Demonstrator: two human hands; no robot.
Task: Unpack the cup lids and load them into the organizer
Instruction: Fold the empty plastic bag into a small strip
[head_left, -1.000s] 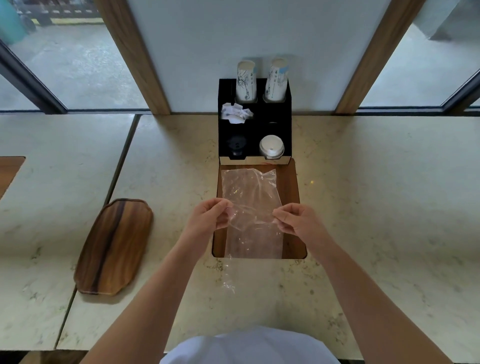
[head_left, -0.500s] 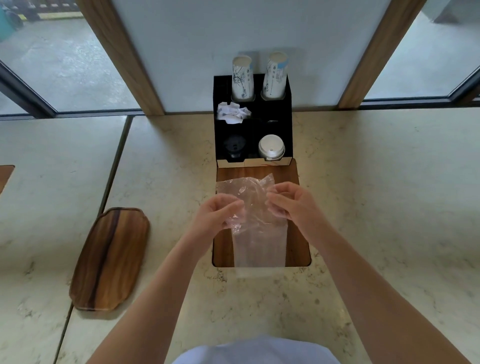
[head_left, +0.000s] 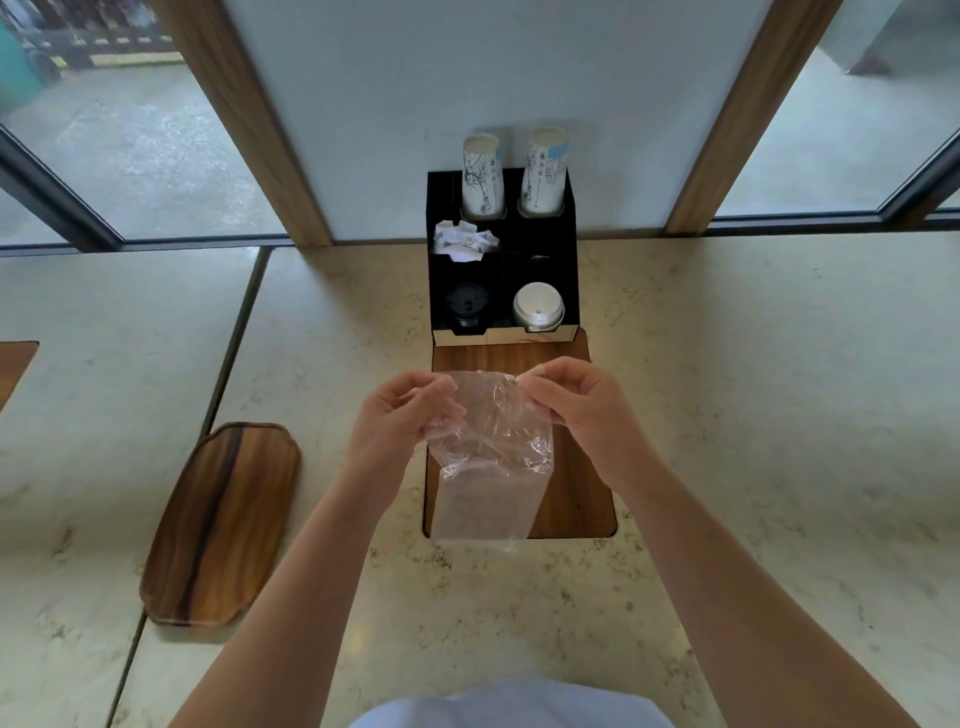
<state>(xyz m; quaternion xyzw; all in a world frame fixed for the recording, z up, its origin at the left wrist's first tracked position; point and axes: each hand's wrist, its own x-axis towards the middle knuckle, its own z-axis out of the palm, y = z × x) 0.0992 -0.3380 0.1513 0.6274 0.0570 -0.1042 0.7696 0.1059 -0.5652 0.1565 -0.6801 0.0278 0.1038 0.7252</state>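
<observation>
Left hand (head_left: 402, 415) and right hand (head_left: 576, 402) both pinching top of empty clear plastic bag (head_left: 491, 457), held above wood inset in desk (head_left: 727, 415), white lids (head_left: 538, 312) in front-right slot of black organizer (head_left: 569, 249), dark lids (head_left: 467, 306) front-left, paper cups (head_left: 483, 176) at back

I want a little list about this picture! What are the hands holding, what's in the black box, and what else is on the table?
left hand: pinching the clear plastic bag at its top
right hand: pinching the same bag at its top
bag: crumpled, looks empty
black organizer: against the wall
back slots: two paper cup stacks
middle left slot: crumpled white papers
front left slot: black lids
front right slot: white lids
wooden tray: left, on the stone counter
</observation>
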